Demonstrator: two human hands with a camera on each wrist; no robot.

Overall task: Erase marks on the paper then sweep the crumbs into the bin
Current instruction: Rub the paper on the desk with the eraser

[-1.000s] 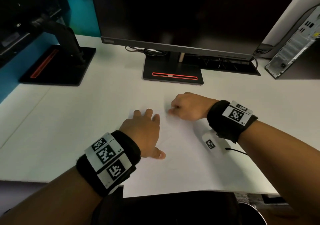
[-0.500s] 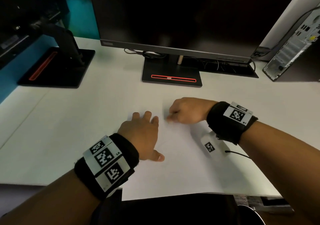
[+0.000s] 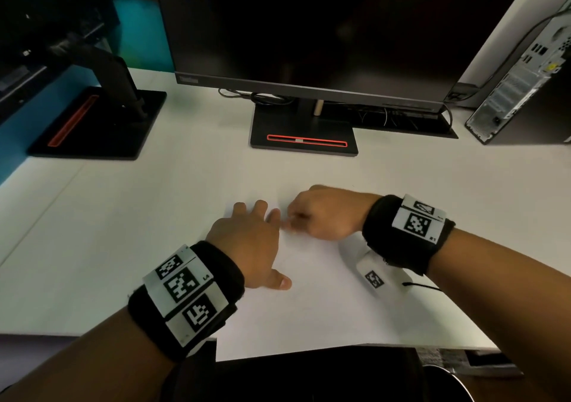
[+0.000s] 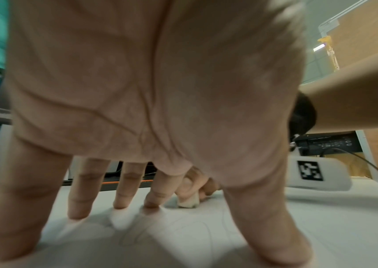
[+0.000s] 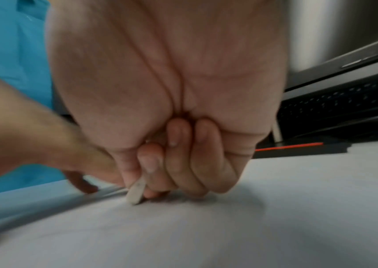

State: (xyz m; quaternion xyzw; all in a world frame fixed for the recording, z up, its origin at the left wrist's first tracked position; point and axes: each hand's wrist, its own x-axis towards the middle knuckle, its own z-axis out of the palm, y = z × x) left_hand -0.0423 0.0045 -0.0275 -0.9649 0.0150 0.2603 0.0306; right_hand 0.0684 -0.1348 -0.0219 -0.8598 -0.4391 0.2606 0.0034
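The left hand [image 3: 247, 241] lay flat at centre frame, fingers straight and spread, pressing the paper [image 3: 324, 302] down and holding nothing. The right hand [image 3: 324, 213], just right of it, was curled into a fist, pinching a small white eraser [image 4: 189, 202] between thumb and fingers. The eraser's lower end touched the paper just beside the left fingertips [image 4: 151, 204].

The desk [image 3: 123, 231] filled the middle of the frame. A monitor [image 3: 309, 30] stood at upper centre, and a computer tower [image 3: 525, 70] at the upper right. The paper lay at lower centre, its near edge at the desk's front edge.

Faint pencil lines [image 4: 183, 234] showed on the paper near the left hand, so erasing was judged to be under way and incomplete. No crumbs could be made out. A dark rounded rim [image 3: 448, 383] at the lower right edge may be the bin; this could not be confirmed. Sweeping was judged not yet begun.
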